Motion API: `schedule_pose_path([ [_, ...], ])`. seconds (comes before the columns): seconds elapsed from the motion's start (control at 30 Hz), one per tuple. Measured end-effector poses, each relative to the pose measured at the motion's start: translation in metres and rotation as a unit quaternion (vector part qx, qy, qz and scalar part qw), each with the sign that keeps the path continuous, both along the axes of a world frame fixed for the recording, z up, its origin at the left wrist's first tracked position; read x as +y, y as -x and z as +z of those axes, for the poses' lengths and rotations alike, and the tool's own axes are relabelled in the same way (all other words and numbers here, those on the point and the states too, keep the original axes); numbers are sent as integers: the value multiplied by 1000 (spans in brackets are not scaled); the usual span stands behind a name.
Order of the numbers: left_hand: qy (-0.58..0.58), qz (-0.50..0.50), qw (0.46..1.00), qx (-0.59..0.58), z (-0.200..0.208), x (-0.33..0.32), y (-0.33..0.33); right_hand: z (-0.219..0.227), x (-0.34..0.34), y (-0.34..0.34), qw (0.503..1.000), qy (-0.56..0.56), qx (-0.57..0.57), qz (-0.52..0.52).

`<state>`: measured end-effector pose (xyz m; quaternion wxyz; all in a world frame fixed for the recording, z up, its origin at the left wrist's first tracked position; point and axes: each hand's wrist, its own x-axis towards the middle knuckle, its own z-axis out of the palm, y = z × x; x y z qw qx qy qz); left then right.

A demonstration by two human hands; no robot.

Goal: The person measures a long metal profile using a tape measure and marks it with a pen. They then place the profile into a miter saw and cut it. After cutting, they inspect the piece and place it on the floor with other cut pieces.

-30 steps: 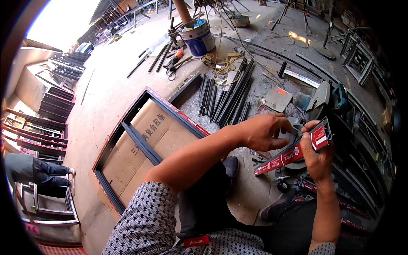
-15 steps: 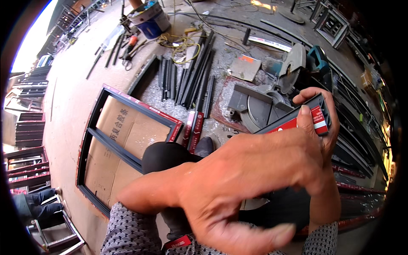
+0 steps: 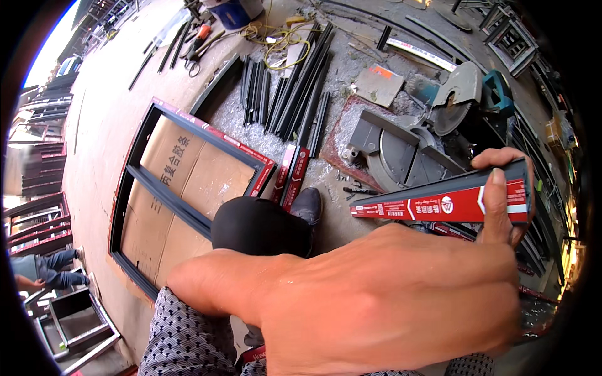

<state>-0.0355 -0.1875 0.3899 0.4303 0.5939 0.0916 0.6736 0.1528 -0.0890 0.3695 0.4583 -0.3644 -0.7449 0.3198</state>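
My right hand (image 3: 496, 203) grips one end of a short dark grey metal profile (image 3: 433, 203) with red and white protective film along its side. The thumb presses on the film while the other fingers wrap behind the end. The profile's free end points left. In the foreground, my left hand (image 3: 382, 301) reaches across from the left, its back turned up. Its fingers are hidden below the knuckles, so I cannot see whether they hold anything. Left of my knee (image 3: 260, 222) lies a dark rectangular frame (image 3: 169, 203) with a crossbar, resting on cardboard (image 3: 188, 182).
A miter saw (image 3: 461, 103) stands beyond the profile. Cut dark bars (image 3: 307, 81) lie at the far middle, near a yellow cord (image 3: 276, 44) and a bucket (image 3: 235, 14). Red-filmed pieces (image 3: 291, 175) lie beside my shoe (image 3: 307, 203). Another person (image 3: 47, 269) is at the far left.
The profile in my right hand has come into fuller view, its red side showing along its length. My left hand has moved right, and its thumb has gone from sight. The view has shifted slightly.
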Motion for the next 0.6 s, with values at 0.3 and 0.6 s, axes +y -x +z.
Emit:
schedule_pose_path([
  [0.3, 34, 92, 968, 233, -10, 21, 18, -3, 1, 5, 998, 59, 18, 6],
  [0.6, -17, 140, 837, 529, -43, 36, 15, -4, -6, 3, 999, 31, 4, 26],
])
